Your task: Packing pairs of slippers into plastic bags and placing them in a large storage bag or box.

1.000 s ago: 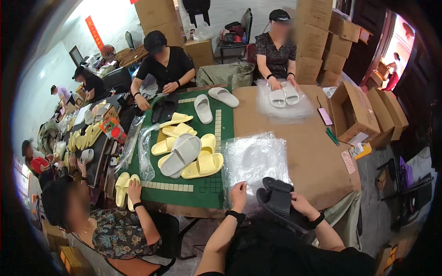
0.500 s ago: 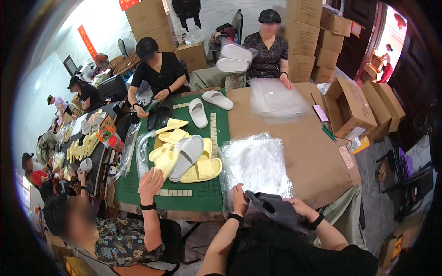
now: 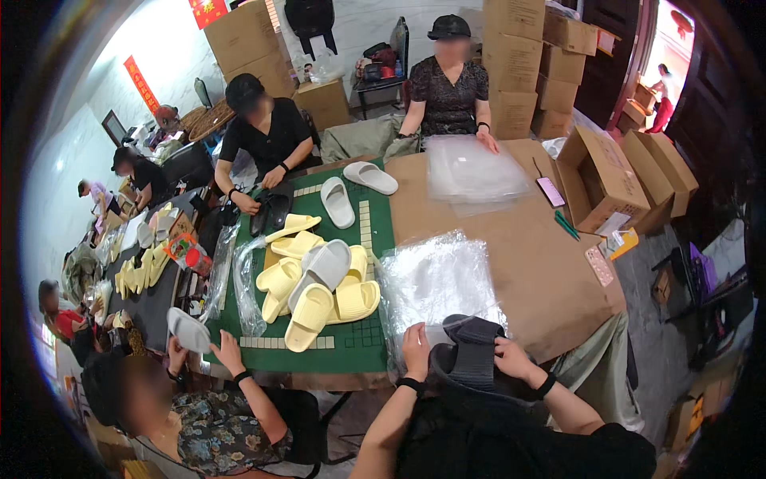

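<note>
Dark grey slippers (image 3: 472, 366), seemingly a pair laid together, are just over the near table edge in front of me. My right hand (image 3: 517, 361) is closed on their right side, near the ribbed strap. To their left, my left hand (image 3: 415, 353) is closed with its fingers at the near edge of a clear plastic bag (image 3: 443, 275), which it appears to pinch. The shiny bag lies flat on the table, part of a thin layer of bags. How far the slippers overlap the bag's mouth cannot be made out.
Left of the bags, yellow slippers (image 3: 357, 300) and a grey slipper (image 3: 325, 263) are heaped on a green mat (image 3: 363, 335). Across the table is a stack of clear bags (image 3: 479, 180) by a person. Open cartons (image 3: 600, 180) stand right, near a phone (image 3: 550, 191) and green scissors (image 3: 566, 226).
The dark slippers have turned from lying sideways to pointing away from me. A yellow slipper now lies atop the heap's front. The person at left now holds a grey slipper.
</note>
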`<action>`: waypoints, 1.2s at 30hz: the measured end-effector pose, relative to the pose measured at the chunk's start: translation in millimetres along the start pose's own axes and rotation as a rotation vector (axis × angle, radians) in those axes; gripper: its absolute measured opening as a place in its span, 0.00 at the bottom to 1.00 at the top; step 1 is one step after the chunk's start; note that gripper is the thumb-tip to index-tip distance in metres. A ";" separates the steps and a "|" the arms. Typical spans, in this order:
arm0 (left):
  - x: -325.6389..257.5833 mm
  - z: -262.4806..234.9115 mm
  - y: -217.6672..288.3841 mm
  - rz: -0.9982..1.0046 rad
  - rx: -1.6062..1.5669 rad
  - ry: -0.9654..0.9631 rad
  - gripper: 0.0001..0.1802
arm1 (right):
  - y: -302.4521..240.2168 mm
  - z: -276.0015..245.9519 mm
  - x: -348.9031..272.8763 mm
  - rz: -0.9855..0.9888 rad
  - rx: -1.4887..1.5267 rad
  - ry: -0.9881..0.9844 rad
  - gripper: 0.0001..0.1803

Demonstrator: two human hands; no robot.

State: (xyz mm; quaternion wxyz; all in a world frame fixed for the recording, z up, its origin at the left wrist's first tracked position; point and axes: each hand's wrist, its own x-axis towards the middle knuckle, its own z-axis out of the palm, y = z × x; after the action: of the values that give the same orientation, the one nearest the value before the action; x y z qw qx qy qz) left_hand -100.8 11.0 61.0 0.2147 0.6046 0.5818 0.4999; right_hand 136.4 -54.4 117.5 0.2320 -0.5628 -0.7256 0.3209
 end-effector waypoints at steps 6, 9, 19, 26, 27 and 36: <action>-2.5 1.5 -3.8 -0.109 -0.073 -0.027 0.06 | -27.2 -9.4 6.6 -0.095 -0.041 0.061 0.06; -8.8 5.4 -16.3 -0.177 -0.186 -0.040 0.07 | -27.3 -6.0 7.5 -0.147 -0.062 0.167 0.07; 6.9 -4.2 37.0 -0.242 -0.254 -0.137 0.08 | -8.0 -12.8 15.4 0.010 -0.241 0.440 0.09; 4.1 -3.4 60.6 0.116 -0.128 -0.271 0.05 | -9.1 13.8 7.4 0.088 -0.231 0.364 0.10; 3.2 -4.2 63.7 0.169 -0.061 -0.270 0.05 | -12.1 14.1 9.3 0.079 -0.207 0.390 0.09; 11.0 -5.2 81.4 0.362 -0.091 -0.349 0.04 | -6.7 12.1 6.5 0.187 -0.164 0.623 0.10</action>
State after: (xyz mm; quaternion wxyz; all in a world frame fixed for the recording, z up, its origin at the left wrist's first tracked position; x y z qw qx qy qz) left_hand -67.4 0.7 135.5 0.2459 0.7658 0.3952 0.4438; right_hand 121.8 -51.7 113.9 0.3662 -0.7147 -0.5885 0.0938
